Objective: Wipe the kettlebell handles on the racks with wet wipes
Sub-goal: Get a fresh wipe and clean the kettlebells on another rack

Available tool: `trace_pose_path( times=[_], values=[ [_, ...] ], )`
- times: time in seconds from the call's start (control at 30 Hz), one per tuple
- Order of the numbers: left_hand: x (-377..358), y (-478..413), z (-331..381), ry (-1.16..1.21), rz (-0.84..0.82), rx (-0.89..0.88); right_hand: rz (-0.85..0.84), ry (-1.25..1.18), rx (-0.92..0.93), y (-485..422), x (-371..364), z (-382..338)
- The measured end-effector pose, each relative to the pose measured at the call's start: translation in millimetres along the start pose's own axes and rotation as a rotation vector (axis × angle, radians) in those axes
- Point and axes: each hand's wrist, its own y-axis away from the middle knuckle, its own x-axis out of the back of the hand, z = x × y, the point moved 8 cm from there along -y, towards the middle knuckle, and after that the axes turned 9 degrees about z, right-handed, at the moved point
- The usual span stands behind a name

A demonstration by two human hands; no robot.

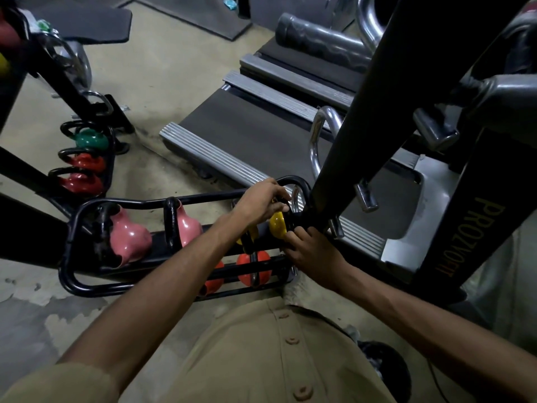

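Note:
A black tube rack (122, 203) holds two pink kettlebells (129, 238) on its upper shelf and orange ones (252, 270) on the shelf below. At the rack's right end sits a yellow kettlebell (277, 225). My left hand (261, 199) curls over its top, around the black handle. My right hand (312, 250) grips the same kettlebell from the near right side, fingers wrapped under it. No wet wipe shows in either hand; the palms are hidden.
A second rack (84, 158) at the left carries a green and two red kettlebells. A treadmill (261, 132) lies just beyond the rack. A thick black machine post (363, 117) rises right beside the yellow kettlebell, with chrome pegs sticking out.

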Motion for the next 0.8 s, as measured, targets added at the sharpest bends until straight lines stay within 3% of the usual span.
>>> trace_pose_path(
  times=[0.17, 0.33, 0.43, 0.57, 0.7, 0.8],
  values=[
    [2.6, -2.8, -1.4, 0.031, -0.028, 0.013, 0.108, -0.179, -0.223, 5.6, -2.5, 11.5],
    [6.1, -2.2, -5.1, 0.092, -0.047, 0.018, 0.266, -0.400, -0.559, 8.9, -4.4, 38.3],
    [5.0, -2.1, -3.2, 0.066, -0.046, 0.009, 0.263, -0.483, -0.812, -2.3, -2.7, 56.3],
    [1.5, -2.3, -1.2, 0.049, -0.033, -0.005, 0.075, -0.935, -1.256, -6.4, -45.8, 70.2],
    [1.1, 0.0, -2.0, 0.040, -0.017, -0.003, 0.004, -1.267, -1.298, -11.3, -85.2, 67.0],
    [0.9, 1.3, -0.8, 0.025, -0.013, 0.001, -0.077, -1.309, -1.211, -22.9, -84.7, 63.5]
  ],
)
